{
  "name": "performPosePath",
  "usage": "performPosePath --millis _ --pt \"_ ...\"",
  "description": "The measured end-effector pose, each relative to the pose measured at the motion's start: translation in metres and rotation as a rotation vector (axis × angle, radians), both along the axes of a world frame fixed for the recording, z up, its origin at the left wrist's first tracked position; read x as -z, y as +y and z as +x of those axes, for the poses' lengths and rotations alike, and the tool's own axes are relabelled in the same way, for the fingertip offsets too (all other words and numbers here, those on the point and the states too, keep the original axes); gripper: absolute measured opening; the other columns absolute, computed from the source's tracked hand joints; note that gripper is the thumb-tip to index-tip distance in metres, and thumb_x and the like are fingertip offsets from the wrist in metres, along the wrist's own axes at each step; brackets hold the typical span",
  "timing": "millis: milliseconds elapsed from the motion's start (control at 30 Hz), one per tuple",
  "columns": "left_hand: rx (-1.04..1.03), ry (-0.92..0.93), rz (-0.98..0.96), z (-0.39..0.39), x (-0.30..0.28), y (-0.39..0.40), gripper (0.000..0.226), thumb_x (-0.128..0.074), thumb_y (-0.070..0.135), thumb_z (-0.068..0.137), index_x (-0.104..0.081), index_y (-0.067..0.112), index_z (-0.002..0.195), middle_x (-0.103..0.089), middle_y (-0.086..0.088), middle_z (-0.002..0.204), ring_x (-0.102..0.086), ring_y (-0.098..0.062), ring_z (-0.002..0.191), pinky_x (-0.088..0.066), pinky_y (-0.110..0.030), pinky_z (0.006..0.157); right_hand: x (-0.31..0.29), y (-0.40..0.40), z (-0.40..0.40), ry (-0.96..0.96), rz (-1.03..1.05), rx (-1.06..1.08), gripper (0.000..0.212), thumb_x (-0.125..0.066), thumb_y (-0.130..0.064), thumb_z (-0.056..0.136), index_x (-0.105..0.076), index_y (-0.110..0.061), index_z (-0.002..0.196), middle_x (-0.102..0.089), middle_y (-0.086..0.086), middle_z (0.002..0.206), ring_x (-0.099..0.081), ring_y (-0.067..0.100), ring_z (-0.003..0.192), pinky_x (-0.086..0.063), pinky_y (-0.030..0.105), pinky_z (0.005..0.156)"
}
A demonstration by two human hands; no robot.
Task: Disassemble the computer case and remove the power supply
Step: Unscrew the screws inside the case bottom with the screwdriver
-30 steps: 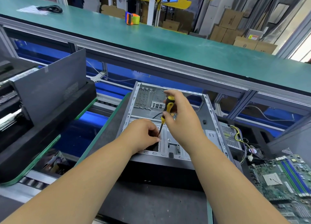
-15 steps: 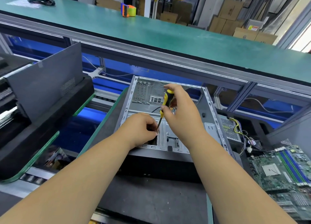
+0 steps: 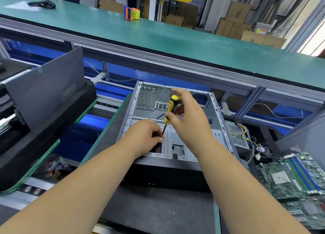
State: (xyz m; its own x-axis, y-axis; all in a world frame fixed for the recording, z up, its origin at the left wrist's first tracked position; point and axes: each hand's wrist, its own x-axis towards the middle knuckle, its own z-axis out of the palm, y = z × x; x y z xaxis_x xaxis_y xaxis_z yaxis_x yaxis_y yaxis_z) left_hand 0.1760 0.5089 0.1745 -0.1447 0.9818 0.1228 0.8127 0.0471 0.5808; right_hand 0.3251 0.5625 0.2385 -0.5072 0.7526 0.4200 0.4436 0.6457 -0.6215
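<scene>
The open computer case [image 3: 213, 114] lies on its side, nearly bare inside. The right hand [image 3: 189, 121] grips a screwdriver [image 3: 171, 109], its tip down by the left hand [image 3: 146, 137], whose curled fingers pinch something hidden. The power supply [image 3: 236, 137] sits just right of the case, wires trailing.

One computer case [image 3: 216, 121], one screwdriver [image 3: 171, 109], one motherboard [image 3: 295, 177], one tape dispenser [image 3: 132, 14] — two hands.

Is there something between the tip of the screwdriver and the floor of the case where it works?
The left hand is there: its curled fingers close around the lower shaft of the screwdriver and hide the tip. The right hand grips the handle above, inside the open computer case.
</scene>
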Motion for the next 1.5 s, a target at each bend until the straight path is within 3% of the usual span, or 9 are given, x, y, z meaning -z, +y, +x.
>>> performPosePath --millis 167,267,400,533,667,767,967,1133,1500 --pt "0.025 0.019 0.004 0.001 -0.001 0.001 0.011 -0.071 0.027 0.085 -0.064 0.028 0.077 -0.056 0.012 0.083 -0.054 -0.008 0.081 -0.049 -0.031 0.079 -0.001 0.003 0.001 0.06 -0.142 0.06 0.015 -0.071 -0.027 0.087 -0.059 -0.026 0.096 -0.063 -0.008 0.091 -0.06 0.01 0.085 -0.053 0.036 0.077" --pt "0.03 0.025 0.009 0.0 0.0 0.003 0.01 -0.068 0.025 0.087 -0.061 0.028 0.081 -0.054 0.012 0.087 -0.052 -0.009 0.085 -0.046 -0.028 0.079 -0.003 0.004 0.005 0.088 -0.226 0.075 0.011 -0.068 -0.033 0.088 -0.061 -0.026 0.084 -0.066 0.0 0.086 -0.062 0.018 0.084 -0.053 0.041 0.078" --pt "0.031 -0.071 0.049 -0.002 0.002 0.002 0.012 -0.058 0.023 0.094 -0.054 0.032 0.088 -0.052 0.014 0.093 -0.05 -0.007 0.087 -0.041 -0.02 0.075 -0.006 0.007 0.014 0.314 -0.369 0.068 0.009 -0.066 -0.028 0.091 -0.061 -0.023 0.086 -0.071 -0.001 0.084 -0.068 0.015 0.08 -0.054 0.036 0.074" --pt "-0.064 -0.38 0.088 -0.006 0.002 -0.002 0.014 -0.056 0.023 0.096 -0.055 0.035 0.087 -0.064 0.012 0.086 -0.057 -0.002 0.079 -0.041 -0.018 0.068 -0.004 0.01 0.023 0.594 -0.468 0.137 0.012 -0.064 -0.021 0.094 -0.063 -0.01 0.094 -0.067 -0.012 0.069 -0.059 0.001 0.061 -0.049 0.018 0.06" --pt "-0.123 -0.639 0.176 -0.011 -0.002 -0.007 0.015 -0.061 0.016 0.093 -0.061 0.03 0.087 -0.068 0.01 0.084 -0.063 -0.006 0.084 -0.046 -0.021 0.079 -0.006 0.013 0.027 0.837 -0.718 0.161 0.007 -0.063 -0.014 0.094 -0.061 -0.008 0.09 -0.067 -0.003 0.064 -0.059 0.009 0.054 -0.049 0.021 0.054" --pt "-0.124 -0.698 0.228 -0.015 -0.01 -0.011 0.012 -0.066 0.014 0.09 -0.063 0.025 0.087 -0.065 0.01 0.082 -0.061 -0.008 0.082 -0.049 -0.023 0.081 -0.005 0.008 0.018 0.857 -0.902 0.123 0.013 -0.06 -0.008 0.093 -0.059 0.001 0.103 -0.072 0.007 0.072 -0.067 0.014 0.06 -0.055 0.022 0.056" --pt "0.005 -0.553 0.319 -0.02 -0.038 -0.018 0.016 -0.071 0.013 0.084 -0.063 0.026 0.083 -0.064 0.015 0.08 -0.058 0.0 0.075 -0.043 -0.007 0.07 0.002 -0.018 -0.014 0.628 -0.945 0.11 0.025 -0.05 0.01 0.09 -0.055 -0.008 0.107 -0.06 0.006 0.078 -0.063 0.016 0.061 -0.05 0.025 0.059" --pt "0.126 -0.371 0.331 -0.01 -0.043 -0.018 0.016 -0.076 0.02 0.079 -0.061 0.025 0.077 -0.059 0.012 0.075 -0.055 -0.004 0.076 -0.039 -0.01 0.066 0.011 -0.033 -0.021 0.6 -0.936 0.176 0.008 -0.065 -0.01 0.087 -0.058 -0.011 0.091 -0.043 -0.001 0.059 -0.036 0.011 0.046 -0.031 0.021 0.047" --pt "0.152 -0.2 0.381 0.064 -0.041 -0.009 0.015 -0.072 0.026 0.077 -0.058 0.031 0.078 -0.057 0.018 0.078 -0.053 -0.003 0.085 -0.039 -0.01 0.068 0.014 -0.03 0.063 0.561 -0.924 0.187 0.012 -0.07 -0.008 0.083 -0.06 -0.012 0.078 -0.045 -0.004 0.052 -0.034 0.013 0.045 -0.029 0.023 0.046"
